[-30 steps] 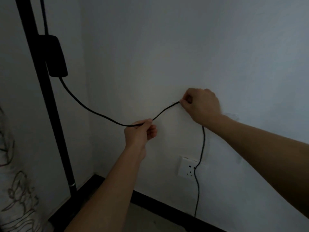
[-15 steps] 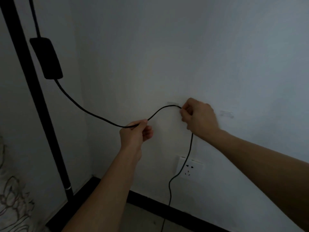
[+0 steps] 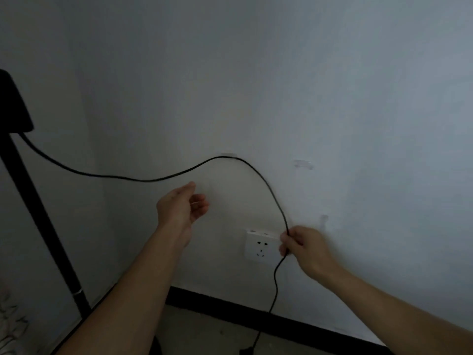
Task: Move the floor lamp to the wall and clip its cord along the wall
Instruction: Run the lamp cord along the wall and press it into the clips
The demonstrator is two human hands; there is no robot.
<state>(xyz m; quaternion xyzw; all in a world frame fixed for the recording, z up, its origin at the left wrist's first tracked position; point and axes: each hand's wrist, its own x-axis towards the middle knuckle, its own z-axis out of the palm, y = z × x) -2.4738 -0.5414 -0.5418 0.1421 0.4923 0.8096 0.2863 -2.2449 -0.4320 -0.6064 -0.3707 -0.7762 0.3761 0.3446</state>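
Observation:
The black lamp pole stands in the corner at far left, with a black switch box on its cord. The black cord runs from the box across the wall, arches over a small clear clip and drops to the floor. My left hand hangs just below the cord with fingers apart, holding nothing. Beside the socket, my right hand pinches the hanging part of the cord.
A white wall socket sits low on the wall, left of my right hand. Two more clear clips stick to the wall further right. A black skirting board lines the bare floor.
My left hand let go of the cord and opened. My right hand slid down the cord from the clip to beside the socket. The cord now hangs over the clip.

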